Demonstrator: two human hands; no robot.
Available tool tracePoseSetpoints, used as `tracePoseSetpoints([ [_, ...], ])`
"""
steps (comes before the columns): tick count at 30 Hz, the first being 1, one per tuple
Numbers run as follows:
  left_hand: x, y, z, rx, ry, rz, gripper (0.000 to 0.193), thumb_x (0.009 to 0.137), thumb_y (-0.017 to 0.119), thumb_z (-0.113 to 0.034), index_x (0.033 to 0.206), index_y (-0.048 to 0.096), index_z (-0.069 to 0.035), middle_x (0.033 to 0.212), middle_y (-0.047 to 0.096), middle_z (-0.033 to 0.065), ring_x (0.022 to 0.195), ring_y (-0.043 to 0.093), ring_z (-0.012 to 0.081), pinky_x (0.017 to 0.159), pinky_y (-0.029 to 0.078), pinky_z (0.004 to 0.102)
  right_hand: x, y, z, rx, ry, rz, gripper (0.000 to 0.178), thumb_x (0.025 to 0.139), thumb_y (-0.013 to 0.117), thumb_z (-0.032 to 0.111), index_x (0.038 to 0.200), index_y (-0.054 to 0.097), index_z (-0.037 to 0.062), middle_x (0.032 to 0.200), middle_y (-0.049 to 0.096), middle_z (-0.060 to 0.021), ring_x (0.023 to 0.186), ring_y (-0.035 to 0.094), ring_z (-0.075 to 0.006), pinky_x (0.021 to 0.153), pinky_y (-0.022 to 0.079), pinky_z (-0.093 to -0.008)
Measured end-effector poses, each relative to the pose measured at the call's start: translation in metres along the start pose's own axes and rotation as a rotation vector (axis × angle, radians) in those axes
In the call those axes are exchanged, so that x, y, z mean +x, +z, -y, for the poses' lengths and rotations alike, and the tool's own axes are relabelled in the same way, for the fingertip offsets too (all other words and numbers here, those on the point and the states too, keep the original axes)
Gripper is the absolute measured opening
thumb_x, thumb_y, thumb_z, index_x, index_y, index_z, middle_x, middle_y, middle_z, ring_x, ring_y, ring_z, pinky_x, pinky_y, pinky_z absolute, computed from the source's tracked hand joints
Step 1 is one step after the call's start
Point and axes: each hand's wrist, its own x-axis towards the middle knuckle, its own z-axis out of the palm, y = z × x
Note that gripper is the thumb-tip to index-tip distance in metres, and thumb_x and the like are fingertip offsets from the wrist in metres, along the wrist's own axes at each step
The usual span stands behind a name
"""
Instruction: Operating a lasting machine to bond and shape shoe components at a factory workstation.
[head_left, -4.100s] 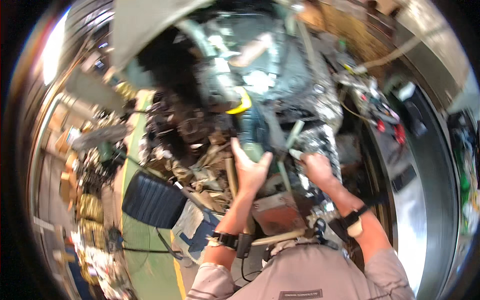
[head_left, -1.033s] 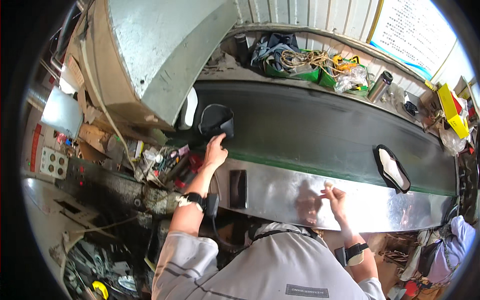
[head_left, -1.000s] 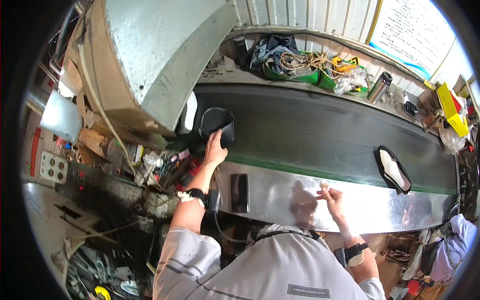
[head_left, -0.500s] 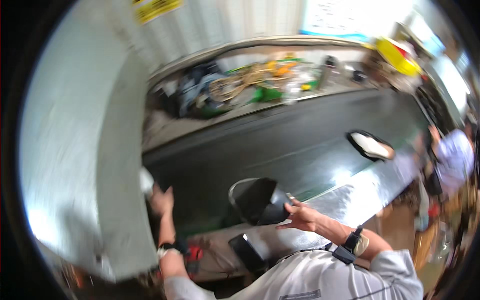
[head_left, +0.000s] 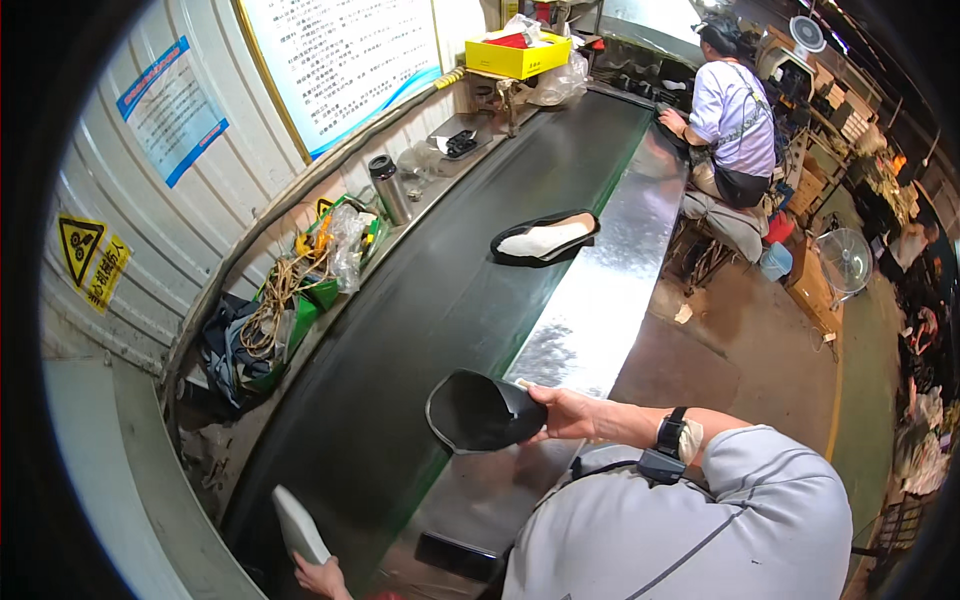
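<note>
Black shoe upper (head_left: 472, 415), curved and hollow, just below the centre of the view, over the seam between the dark conveyor belt (head_left: 400, 340) and the shiny metal ledge (head_left: 592, 320). The right hand (head_left: 565, 412), at three o'clock from it, grasps its edge; whether the upper also rests on the belt cannot be told. At eight o'clock, the left hand (head_left: 322, 578) — partly cut off by the lower rim — grips a white sole-shaped piece (head_left: 300, 525) by its near end, the piece tilted toward eleven o'clock. A dark phone (head_left: 458, 555) lies on the ledge at six o'clock. Between twelve and one, a black shoe (head_left: 545, 238) with a white inside lies on the belt. Farther out: coiled rope (head_left: 270, 310) at ten, a steel flask (head_left: 390, 190) between eleven and twelve, a yellow box (head_left: 518, 62) at twelve — and, between one and two, a seated co-worker (head_left: 735, 130) beside the belt.
</note>
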Motion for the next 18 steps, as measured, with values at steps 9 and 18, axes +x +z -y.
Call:
tracePoseSetpoints([
  [9, -0.238, -0.104, -0.187, -0.323, 1.136, -0.075, 0.056, 0.058, 0.077, -0.008, 0.114, 0.070, -0.015, 0.139, 0.050, 0.0202, 0.128, 0.045, 0.0421, 0.109, 0.038, 0.0509, -0.038, 0.003, 0.032, 0.306, -0.009, 0.006, 0.049, 0.108, 0.036, 0.039, 0.143, 0.049, 0.0074, 0.147, 0.052, -0.0182, 0.135, 0.049, -0.0417, 0.109, 0.039, -0.0685],
  [18, -0.393, -0.022, -0.238, -0.419, 1.511, -0.225, 0.026, 0.083, 0.068, -0.013, 0.105, 0.074, -0.024, 0.122, 0.058, 0.0086, 0.115, 0.052, 0.0261, 0.106, 0.036, 0.0463, -0.059, -0.013, 0.048, -0.050, -0.151, -0.040, 0.048, 0.104, 0.050, 0.039, 0.139, 0.053, 0.0067, 0.139, 0.058, -0.0129, 0.127, 0.057, -0.0325, 0.105, 0.046, -0.0555],
])
